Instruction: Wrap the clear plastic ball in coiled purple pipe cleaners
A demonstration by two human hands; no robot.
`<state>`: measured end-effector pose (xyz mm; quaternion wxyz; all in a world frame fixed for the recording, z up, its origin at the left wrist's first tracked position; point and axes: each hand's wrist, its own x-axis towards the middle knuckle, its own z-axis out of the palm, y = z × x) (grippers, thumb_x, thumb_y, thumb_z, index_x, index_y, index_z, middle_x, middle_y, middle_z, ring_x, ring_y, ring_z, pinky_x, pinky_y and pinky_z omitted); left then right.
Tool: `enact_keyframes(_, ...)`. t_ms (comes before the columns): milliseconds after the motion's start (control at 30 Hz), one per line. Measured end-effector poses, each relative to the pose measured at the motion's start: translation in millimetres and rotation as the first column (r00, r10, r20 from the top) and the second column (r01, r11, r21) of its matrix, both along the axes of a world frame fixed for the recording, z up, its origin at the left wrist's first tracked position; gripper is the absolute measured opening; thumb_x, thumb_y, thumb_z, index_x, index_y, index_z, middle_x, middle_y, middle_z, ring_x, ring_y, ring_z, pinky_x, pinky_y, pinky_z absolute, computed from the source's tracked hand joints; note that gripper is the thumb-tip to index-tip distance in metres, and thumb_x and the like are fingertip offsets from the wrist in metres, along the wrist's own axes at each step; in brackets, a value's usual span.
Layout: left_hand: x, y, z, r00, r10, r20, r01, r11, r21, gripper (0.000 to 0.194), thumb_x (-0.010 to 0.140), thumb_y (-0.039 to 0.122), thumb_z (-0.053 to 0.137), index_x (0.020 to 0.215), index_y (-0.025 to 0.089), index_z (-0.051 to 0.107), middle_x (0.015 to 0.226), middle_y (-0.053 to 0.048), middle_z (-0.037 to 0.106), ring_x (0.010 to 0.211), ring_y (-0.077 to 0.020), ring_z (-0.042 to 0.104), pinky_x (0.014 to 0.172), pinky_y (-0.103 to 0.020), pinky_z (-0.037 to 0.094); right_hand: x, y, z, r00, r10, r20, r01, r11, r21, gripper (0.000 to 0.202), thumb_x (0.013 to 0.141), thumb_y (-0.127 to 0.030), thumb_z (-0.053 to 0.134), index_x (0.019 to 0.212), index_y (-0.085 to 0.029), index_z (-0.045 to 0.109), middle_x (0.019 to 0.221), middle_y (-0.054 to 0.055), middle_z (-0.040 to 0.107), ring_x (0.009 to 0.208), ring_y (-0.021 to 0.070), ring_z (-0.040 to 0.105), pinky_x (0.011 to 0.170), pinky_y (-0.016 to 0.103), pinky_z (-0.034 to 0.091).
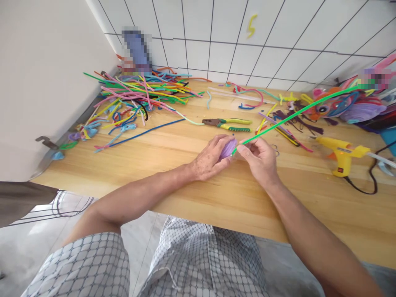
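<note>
A flat purple piece (228, 149) lies under the fingers of my left hand (210, 159), which are wrapped round its left and lower sides. My right hand (260, 159) pinches a long green pipe cleaner (287, 119) near its lower end, between thumb and forefinger. That end touches the right edge of the purple piece, and the rest of the green strip slants up to the far right. The tips of both hands are close together above the wooden table (192, 198).
Pliers (227, 123) lie just beyond my hands. A heap of coloured pipe cleaners (148, 90) covers the back left. At the right are a yellow glue gun (342, 152) with a black cord, small scissors (275, 150) and a colourful figure (328, 108). A tiled wall (198, 20) stands behind.
</note>
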<state>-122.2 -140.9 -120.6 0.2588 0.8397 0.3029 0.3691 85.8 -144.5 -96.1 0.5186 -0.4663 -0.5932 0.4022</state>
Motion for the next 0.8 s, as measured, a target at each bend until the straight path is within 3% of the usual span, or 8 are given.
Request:
enact_keyframes(433,-0.6,-0.8,0.6,1.0,-0.017,-0.001,0.017,1.0,0.001,0.06,0.107,0.038,0.052,0.162,0.021,0.032,0.158,-0.021,0.046,0.152,-0.036,0.045,0.129,-0.062,0.041,1.4,1.8,-1.7,1.0,0.025,0.008,-0.025,0.998,-0.063,0.025,0.082,-0.046,0.086,0.091,-0.027,0.073,0.082,-0.001,0.072,0.075,0.0168,0.063,0.07,0.033,0.053)
enact_keyframes(800,-0.2,-0.5,0.9,1.0,-0.025,0.008,0.025,1.0,-0.001,0.06,0.108,0.039,0.052,0.161,0.021,0.033,0.158,-0.021,0.047,0.153,-0.0355,0.045,0.129,-0.062,0.04,1.0,6.7,-2.4,0.995,0.033,-0.097,-0.048,0.986,-0.158,0.031,0.073,-0.044,0.089,0.087,-0.028,0.067,0.08,-0.004,0.067,0.075,0.0165,0.061,0.069,0.032,0.052)
